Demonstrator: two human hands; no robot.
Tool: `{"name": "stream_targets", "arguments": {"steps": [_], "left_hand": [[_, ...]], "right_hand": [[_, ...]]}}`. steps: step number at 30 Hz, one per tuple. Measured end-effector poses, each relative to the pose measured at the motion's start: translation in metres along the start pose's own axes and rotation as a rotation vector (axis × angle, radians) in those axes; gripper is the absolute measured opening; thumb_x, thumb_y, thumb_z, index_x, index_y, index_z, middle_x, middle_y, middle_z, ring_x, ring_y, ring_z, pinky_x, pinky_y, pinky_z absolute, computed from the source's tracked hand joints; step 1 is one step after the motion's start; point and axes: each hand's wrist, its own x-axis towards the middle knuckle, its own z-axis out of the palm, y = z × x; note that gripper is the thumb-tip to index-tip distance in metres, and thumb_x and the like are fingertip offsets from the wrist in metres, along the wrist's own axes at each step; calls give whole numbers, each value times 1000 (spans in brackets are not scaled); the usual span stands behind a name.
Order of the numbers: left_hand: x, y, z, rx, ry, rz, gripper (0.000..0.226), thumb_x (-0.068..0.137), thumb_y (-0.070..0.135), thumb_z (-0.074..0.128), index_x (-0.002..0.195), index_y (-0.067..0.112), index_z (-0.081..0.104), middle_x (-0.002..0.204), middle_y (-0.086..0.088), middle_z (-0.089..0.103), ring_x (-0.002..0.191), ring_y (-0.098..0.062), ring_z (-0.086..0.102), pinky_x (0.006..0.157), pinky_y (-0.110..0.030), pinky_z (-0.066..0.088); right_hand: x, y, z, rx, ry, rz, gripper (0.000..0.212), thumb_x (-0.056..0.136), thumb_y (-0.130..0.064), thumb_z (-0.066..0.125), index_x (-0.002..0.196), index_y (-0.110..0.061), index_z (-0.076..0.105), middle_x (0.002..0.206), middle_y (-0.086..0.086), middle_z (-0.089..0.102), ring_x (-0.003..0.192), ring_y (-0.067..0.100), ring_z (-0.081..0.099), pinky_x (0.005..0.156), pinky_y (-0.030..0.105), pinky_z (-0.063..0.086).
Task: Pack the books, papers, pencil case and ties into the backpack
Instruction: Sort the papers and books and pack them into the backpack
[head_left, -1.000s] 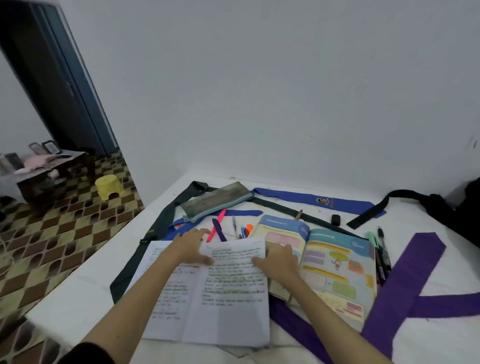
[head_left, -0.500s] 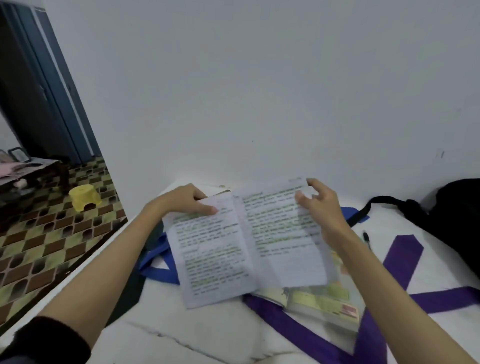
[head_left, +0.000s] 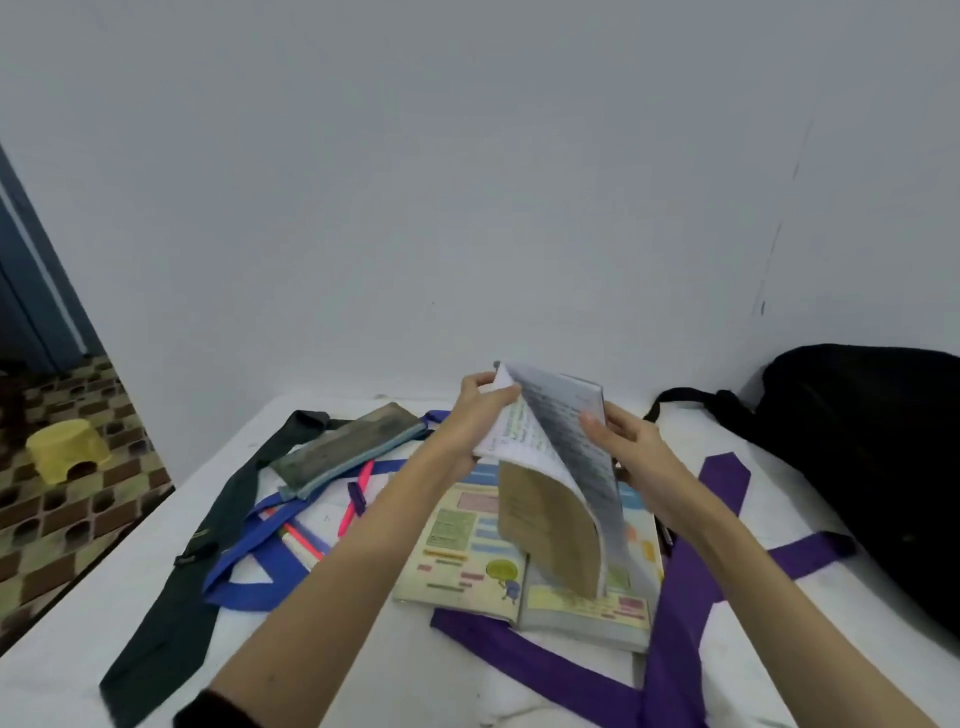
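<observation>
Honestly nothing was readable here. The notebook held up in the hands had lines of handwriting with green highlighter over some of it, but it was all too blurred to make out a single word. The open textbook under it had coloured boxes and headings plus a little cartoon figure, and that print was too small and soft to read too. No numbers, brands or labels could be read anywhere.

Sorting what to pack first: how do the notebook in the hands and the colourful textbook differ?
The notebook is held up, half closed, by the left hand and right hand; the textbook lies open on the bed. Notebook pages are handwritten; textbook pages are printed in colour. Neither is in the backpack.
</observation>
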Motion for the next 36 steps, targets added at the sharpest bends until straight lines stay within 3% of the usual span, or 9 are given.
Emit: {"name": "stream_targets", "arguments": {"steps": [3,5,7,10,15,19,27,32,36], "left_hand": [[-1,-4,22,-274,-86,-65,38,97,32,50,129,13,43,105,-11,60,86,-22,62,62,-34,54],[-4,-4,27,-326,-151,-56,29,99,37,44,114,14,53,104,-10,59,90,-23,61,66,-36,56],[2,-7,28,-168,-60,43,25,99,31,45,118,15,49,117,-10,54,98,-22,57,67,-32,55],[16,-16,15,253,106,278,51,92,20,60,136,21,33,131,-1,41,112,-15,45,74,-20,47],[23,-26,2,209,-243,170,35,90,17,62,124,13,57,119,-2,66,107,-21,63,88,-33,54],[20,-43,10,164,-248,165,31,88,19,64,118,11,61,112,-1,69,100,-14,66,76,-21,54],[18,-80,26,180,-215,97,22,85,26,66,106,25,61,106,5,69,103,-15,63,89,-34,50],[19,-79,30,213,-199,142,22,84,24,67,105,23,61,99,8,68,100,-14,64,80,-28,53],[23,-49,34,495,-123,284,9,85,29,68,90,22,66,90,5,69,91,-19,65,84,-37,51]], "right_hand": [[-7,5,-1,-247,-114,-1,65,73,-31,80,126,-33,44,112,-22,59,96,-7,61,73,9,48],[-5,11,-3,-387,5,-46,50,81,-7,71,123,-24,48,103,-17,60,94,4,62,67,7,47],[-4,8,-10,-320,198,-4,30,86,5,56,107,-17,58,94,-4,65,87,19,64,62,16,52],[-5,4,-25,-104,250,50,34,87,10,51,95,-21,62,93,3,68,80,17,66,63,27,55],[-8,5,-40,3,260,93,25,84,5,59,92,-17,66,94,5,71,81,17,67,66,27,52],[-13,17,-42,-5,262,92,19,82,-10,69,99,-18,70,100,0,73,87,12,69,68,20,52],[-24,51,-31,38,290,127,32,77,-19,75,107,-21,65,102,-6,71,87,4,69,65,14,52],[-22,43,-37,15,273,112,30,75,-21,76,104,-23,67,107,-1,71,90,7,69,70,18,54],[-19,7,-66,80,571,-24,50,68,-23,81,113,-19,59,112,2,68,100,17,65,87,35,52]]}}
